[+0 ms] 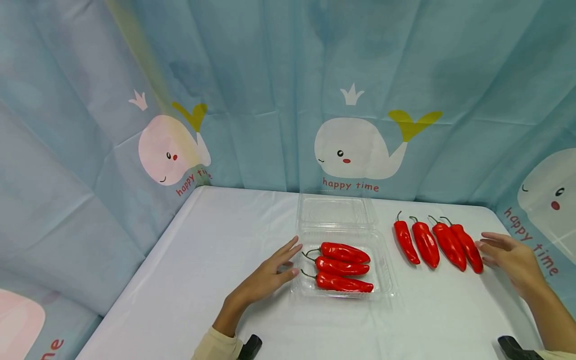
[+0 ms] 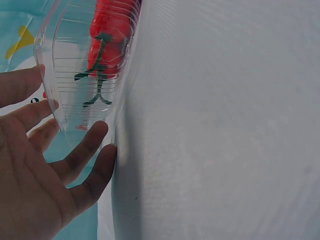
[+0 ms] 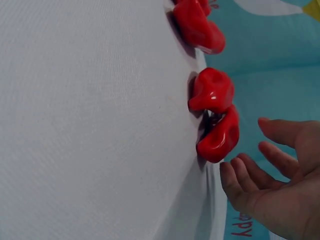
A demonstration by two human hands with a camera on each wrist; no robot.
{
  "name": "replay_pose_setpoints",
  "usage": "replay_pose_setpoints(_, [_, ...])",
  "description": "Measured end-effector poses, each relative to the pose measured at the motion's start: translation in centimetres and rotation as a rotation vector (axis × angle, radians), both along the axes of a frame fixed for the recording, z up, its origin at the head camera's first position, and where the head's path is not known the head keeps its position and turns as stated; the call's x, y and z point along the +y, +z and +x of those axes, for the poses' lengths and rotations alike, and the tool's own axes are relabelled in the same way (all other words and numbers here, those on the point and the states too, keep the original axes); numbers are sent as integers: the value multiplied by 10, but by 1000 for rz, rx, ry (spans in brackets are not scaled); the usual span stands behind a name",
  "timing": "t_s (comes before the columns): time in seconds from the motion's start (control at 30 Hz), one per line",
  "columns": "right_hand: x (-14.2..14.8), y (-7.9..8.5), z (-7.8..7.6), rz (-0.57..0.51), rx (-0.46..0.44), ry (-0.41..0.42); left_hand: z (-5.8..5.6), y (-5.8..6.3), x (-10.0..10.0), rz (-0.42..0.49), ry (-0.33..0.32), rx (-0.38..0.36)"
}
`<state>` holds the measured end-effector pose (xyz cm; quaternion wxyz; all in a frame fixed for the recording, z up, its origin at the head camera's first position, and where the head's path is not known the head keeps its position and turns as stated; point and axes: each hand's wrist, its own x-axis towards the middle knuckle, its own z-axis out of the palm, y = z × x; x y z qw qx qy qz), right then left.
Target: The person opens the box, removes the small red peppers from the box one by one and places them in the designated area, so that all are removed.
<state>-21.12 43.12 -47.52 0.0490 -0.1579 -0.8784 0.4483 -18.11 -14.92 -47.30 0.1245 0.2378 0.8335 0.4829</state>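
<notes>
A clear plastic clamshell box [image 1: 386,280] lies with its lid [image 1: 335,212] folded back, and three red chili peppers [image 1: 344,267] lie in it side by side. At the box's left wall is my left hand [image 1: 265,277], fingers spread and fairly straight; in the left wrist view the fingertips [image 2: 102,130] are right at the box's edge. To the right of the box, several more red peppers [image 1: 425,245] lie in a row on the table. My right hand [image 1: 510,260] is beside the rightmost pepper [image 3: 222,137], fingers loosely bent, holding nothing.
A white cloth covers the table [image 1: 216,235]. Behind and at the sides hangs a blue curtain [image 1: 261,100] printed with whales, meeting the table's far edge. The raised lid side of the box reaches close to that curtain.
</notes>
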Motion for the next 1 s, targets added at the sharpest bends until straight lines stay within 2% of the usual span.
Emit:
replay_pose_setpoints(0.3, [-19,15,4,48,51,6,0,1,0,-7,7,0])
replay_pose_setpoints(0.57, [-41,26,13,59,137,90,-1,0,0,-3,2,0])
replay_pose_setpoints(0.83, [-71,38,18,58,116,137,-1,-1,0,-1,-3,-1])
replay_pose_setpoints(1.0, [-89,46,21,57,161,180,-1,-1,0,-3,0,1])
